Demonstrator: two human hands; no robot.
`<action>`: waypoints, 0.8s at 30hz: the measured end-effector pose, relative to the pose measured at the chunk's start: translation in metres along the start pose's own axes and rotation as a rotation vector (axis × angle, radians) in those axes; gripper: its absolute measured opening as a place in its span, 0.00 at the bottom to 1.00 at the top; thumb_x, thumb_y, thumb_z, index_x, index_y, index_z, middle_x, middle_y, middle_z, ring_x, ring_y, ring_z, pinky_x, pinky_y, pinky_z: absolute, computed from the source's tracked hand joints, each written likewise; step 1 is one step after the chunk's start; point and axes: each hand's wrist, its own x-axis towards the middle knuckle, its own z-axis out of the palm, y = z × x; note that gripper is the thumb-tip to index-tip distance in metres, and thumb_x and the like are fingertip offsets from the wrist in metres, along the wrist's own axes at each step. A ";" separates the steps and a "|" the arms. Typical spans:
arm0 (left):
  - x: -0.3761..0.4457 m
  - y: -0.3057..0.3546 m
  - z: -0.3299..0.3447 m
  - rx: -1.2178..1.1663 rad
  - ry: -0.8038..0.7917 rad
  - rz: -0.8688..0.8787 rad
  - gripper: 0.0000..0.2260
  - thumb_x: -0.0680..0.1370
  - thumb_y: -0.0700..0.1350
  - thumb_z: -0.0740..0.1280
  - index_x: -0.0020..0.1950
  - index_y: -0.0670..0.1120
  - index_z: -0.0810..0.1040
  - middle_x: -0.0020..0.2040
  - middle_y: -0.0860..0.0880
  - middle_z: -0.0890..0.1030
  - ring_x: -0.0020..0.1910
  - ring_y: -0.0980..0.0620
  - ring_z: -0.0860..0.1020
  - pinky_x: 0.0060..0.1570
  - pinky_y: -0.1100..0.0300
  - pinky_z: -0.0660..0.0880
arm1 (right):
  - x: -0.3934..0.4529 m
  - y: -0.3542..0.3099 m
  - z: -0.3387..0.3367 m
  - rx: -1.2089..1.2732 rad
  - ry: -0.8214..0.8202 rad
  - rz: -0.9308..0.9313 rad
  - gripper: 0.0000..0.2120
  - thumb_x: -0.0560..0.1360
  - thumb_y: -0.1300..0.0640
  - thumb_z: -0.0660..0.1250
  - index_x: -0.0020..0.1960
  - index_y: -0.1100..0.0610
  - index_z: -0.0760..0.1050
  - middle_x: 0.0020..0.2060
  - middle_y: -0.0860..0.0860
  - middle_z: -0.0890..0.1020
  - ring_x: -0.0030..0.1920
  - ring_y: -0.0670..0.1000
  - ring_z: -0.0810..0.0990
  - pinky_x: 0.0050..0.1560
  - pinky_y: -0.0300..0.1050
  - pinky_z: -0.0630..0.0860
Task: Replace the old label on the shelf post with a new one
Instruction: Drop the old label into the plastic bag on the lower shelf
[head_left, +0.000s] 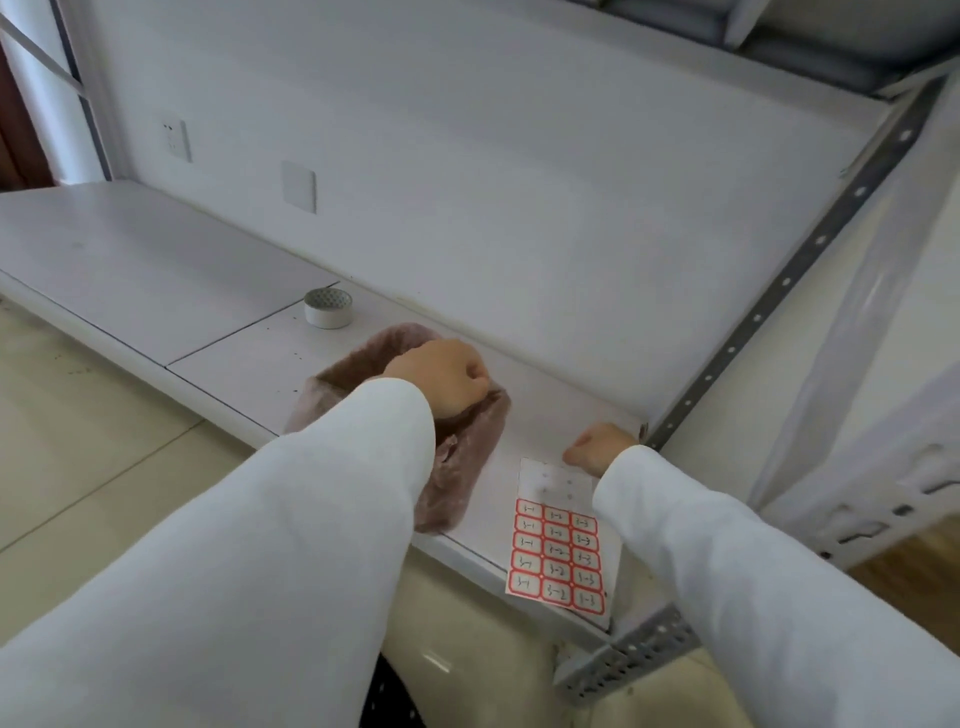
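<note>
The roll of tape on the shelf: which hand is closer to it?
Left. The left hand rests on the pink cloth just beside the tape; the right hand is farther, by the post.

On the shelf (156, 270), a tape roll (328, 307) lies behind the cloth (457, 467), label sheet (563, 551) to its right.

The scene is lit evenly by soft, cool, diffuse light, and no hard shadows are cast. A faint shadow is seen under the roll of tape (328, 307) on the shelf board (130, 260). Straight lines are bowed by the wide-angle lens, most strongly along the shelf post (789, 280) and toward the corners. The white sleeves (270, 545) are rendered pale and nearly featureless. Fine detail is softened, possibly by compression; the writing on the label sheet (558, 556) is barely legible.
</note>
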 end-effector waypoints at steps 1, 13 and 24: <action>0.003 0.005 0.004 0.001 -0.004 0.011 0.07 0.75 0.49 0.60 0.46 0.54 0.78 0.56 0.49 0.81 0.56 0.45 0.78 0.60 0.48 0.73 | 0.000 0.003 0.005 0.009 -0.017 0.021 0.17 0.73 0.53 0.67 0.58 0.62 0.75 0.56 0.56 0.80 0.54 0.58 0.78 0.51 0.46 0.73; 0.031 0.018 0.033 -0.029 -0.044 -0.001 0.06 0.72 0.50 0.61 0.42 0.55 0.77 0.51 0.51 0.82 0.52 0.47 0.79 0.58 0.50 0.76 | 0.021 0.038 0.077 0.298 -0.010 0.365 0.33 0.58 0.41 0.77 0.57 0.56 0.72 0.52 0.54 0.78 0.49 0.57 0.80 0.51 0.51 0.78; 0.033 -0.020 0.012 -0.077 0.258 -0.116 0.09 0.75 0.48 0.59 0.48 0.54 0.79 0.55 0.49 0.81 0.55 0.44 0.78 0.60 0.50 0.73 | 0.044 0.061 0.090 0.372 -0.017 0.323 0.40 0.57 0.51 0.78 0.65 0.60 0.67 0.61 0.59 0.75 0.59 0.59 0.75 0.57 0.53 0.75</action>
